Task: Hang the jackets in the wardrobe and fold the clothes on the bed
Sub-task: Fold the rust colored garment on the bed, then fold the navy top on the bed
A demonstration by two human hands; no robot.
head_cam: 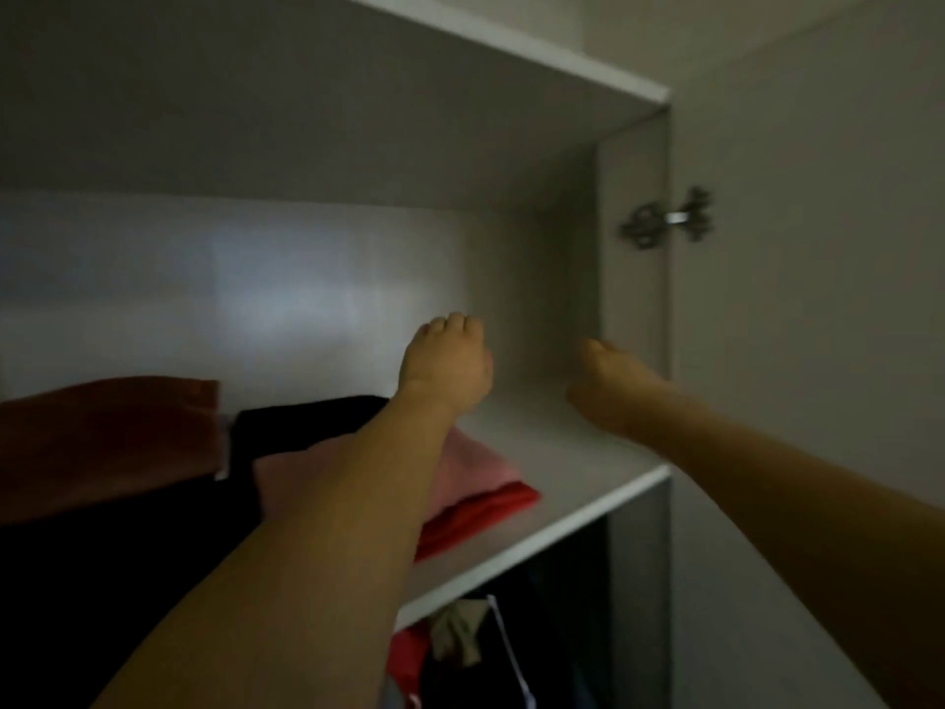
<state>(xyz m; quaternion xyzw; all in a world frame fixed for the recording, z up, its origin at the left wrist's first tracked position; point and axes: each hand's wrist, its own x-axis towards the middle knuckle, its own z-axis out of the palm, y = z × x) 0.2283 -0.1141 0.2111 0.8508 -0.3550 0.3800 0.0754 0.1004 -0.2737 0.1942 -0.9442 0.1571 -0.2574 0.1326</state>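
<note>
**Q:** Nearest the lens, what fills the frame?

**R:** 2 bare forearms, reaching up from the lower edge into the wardrobe. Left hand sits at centre frame, above the shelf; its fingers are curled under into a loose fist and I see nothing held in them. Right hand is just right of centre, low over the bare right end of the shelf, near the wardrobe's side wall. Its fingers point away from the camera and are blurred, so I cannot tell whether they are spread or closed.

**Q:** Where are the clothes?

**R:** On that shelf, left of centre. A folded pink garment lies on top of a red one, both partly hidden by the left forearm. Behind and left of them is a black garment, and at the left edge of the frame a rust-orange folded piece.

**Q:** Anything below the shelf?

**R:** Dark hanging clothes at lower centre, too dim to identify. A metal hinge shows at upper right, beside the open door.
</note>
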